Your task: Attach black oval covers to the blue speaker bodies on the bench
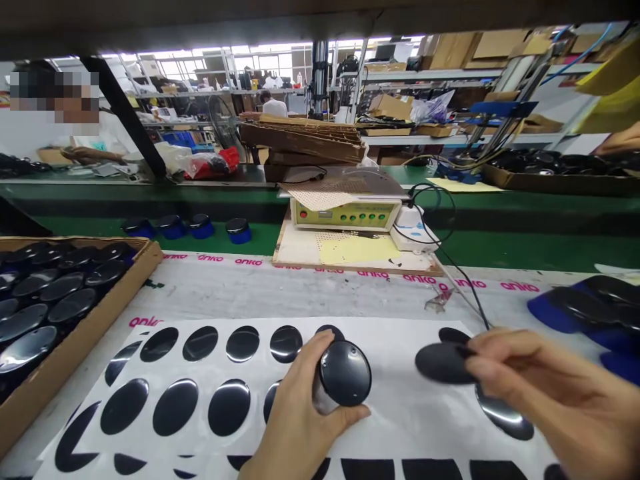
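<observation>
My left hand [305, 400] is wrapped round a small round jar-like part with a glossy black disc face [346, 373] turned toward me. Between the thumb and fingers of my right hand [545, 393] is a thin black round sticker [443, 363], slightly blurred. The sticker and the part are apart, with the sticker to the right. Beneath both hands lies a white backing sheet [395, 407] with rows of glossy black round stickers [229, 407]. Part of the sheet's middle, between my hands, is bare white.
On the left stands a cardboard box [125, 280] full of black-topped parts. Several blue parts with black lids [238, 230] stand on the green belt. A control box [345, 215] sits behind the sheet, with a cable running right. More blue parts [575, 307] are at right. A person [100, 133] works at far left.
</observation>
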Available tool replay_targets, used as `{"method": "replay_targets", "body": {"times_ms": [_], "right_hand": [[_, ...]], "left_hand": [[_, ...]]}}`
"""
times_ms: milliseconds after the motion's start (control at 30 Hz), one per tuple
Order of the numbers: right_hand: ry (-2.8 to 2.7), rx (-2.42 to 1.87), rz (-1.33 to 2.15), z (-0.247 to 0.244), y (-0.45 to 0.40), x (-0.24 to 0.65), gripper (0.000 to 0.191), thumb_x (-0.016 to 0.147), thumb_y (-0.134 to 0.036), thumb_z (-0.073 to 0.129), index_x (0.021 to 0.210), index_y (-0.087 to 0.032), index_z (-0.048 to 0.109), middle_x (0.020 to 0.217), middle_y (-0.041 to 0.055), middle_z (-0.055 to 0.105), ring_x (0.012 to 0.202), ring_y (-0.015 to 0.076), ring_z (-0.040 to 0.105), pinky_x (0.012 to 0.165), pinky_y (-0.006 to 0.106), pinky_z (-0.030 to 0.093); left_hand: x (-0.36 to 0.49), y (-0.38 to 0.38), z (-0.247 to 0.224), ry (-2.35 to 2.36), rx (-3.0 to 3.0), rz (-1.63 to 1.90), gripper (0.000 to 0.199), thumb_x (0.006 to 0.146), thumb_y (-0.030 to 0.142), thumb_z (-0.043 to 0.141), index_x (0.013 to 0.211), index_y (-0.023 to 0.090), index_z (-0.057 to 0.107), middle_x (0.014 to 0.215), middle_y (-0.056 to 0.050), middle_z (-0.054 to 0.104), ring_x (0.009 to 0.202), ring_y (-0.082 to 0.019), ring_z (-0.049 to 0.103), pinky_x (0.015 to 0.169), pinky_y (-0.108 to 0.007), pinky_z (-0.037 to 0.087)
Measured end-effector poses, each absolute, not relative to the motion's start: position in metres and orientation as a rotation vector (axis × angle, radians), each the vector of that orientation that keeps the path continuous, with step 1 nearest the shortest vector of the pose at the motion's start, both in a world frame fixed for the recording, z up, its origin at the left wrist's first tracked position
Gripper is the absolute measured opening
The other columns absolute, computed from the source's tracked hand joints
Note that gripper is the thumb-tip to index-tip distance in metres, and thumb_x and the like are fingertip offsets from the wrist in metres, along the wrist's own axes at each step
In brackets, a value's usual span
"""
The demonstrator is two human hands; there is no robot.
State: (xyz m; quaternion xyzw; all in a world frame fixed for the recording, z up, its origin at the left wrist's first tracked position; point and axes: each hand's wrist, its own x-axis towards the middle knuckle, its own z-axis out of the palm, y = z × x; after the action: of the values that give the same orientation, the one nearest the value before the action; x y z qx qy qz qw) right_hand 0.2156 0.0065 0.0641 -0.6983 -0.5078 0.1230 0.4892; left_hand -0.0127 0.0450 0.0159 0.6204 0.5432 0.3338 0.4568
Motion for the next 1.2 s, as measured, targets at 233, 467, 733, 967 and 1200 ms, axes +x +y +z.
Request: {"method": "replay_targets", "body": {"times_ms": [233,467,733,967,1200], "right_hand": [[-0.957,-1.351,1.026,0.024,0.017,0.142,0.031,0.083,-0.044,0.063,0.064,-0.021,0.052,0.087,0.0023,0.050,0.078,0.0164,0.052,0.065,0.025,0.048],[-0.896,-1.344,1.073,0.015,0.017,0.133,0.031,0.085,-0.042,0.061,0.065,-0.021,0.050,0.087,0.0015,0.048,0.080,0.0163,0.050,0.070,0.027,0.045],[-1.085,-1.451,0.800,0.014,0.017,0.131,0.027,0.086,-0.038,0.061,0.066,-0.021,0.054,0.086,0.0022,0.052,0.079,0.0163,0.054,0.067,0.025,0.046],[-1.093,-1.471,0.692,0.017,0.015,0.122,0.024,0.088,-0.036,0.059,0.069,-0.022,0.053,0.086,0.0032,0.052,0.082,0.0179,0.054,0.071,0.029,0.046],[-1.137,-1.480,0.595,0.018,0.013,0.115,0.022,0.091,-0.032,0.055,0.072,-0.023,0.048,0.087,0.0027,0.049,0.086,0.0184,0.052,0.074,0.033,0.044]], "left_hand": [[-0.014,0.045,0.017,1.313,1.592,0.733,0.070,0.059,0.019,0.080,0.124,0.033,0.057,0.126,0.001,0.062,0.124,-0.031,0.051,0.106,-0.046,0.042],[-0.013,0.045,0.019,1.307,1.582,0.690,0.072,0.059,0.017,0.079,0.124,0.037,0.055,0.128,0.006,0.061,0.127,-0.029,0.049,0.107,-0.046,0.041],[-0.014,0.045,0.016,1.297,1.588,0.673,0.069,0.061,0.021,0.078,0.125,0.034,0.055,0.129,0.004,0.060,0.133,-0.029,0.040,0.109,-0.046,0.038],[-0.016,0.046,0.012,1.271,1.633,0.680,0.066,0.064,0.026,0.076,0.126,0.034,0.054,0.128,0.003,0.060,0.129,-0.028,0.046,0.107,-0.044,0.041],[-0.016,0.048,0.015,1.285,1.642,0.609,0.066,0.065,0.024,0.075,0.127,0.033,0.053,0.132,0.004,0.058,0.133,-0.027,0.041,0.110,-0.046,0.038]]}}
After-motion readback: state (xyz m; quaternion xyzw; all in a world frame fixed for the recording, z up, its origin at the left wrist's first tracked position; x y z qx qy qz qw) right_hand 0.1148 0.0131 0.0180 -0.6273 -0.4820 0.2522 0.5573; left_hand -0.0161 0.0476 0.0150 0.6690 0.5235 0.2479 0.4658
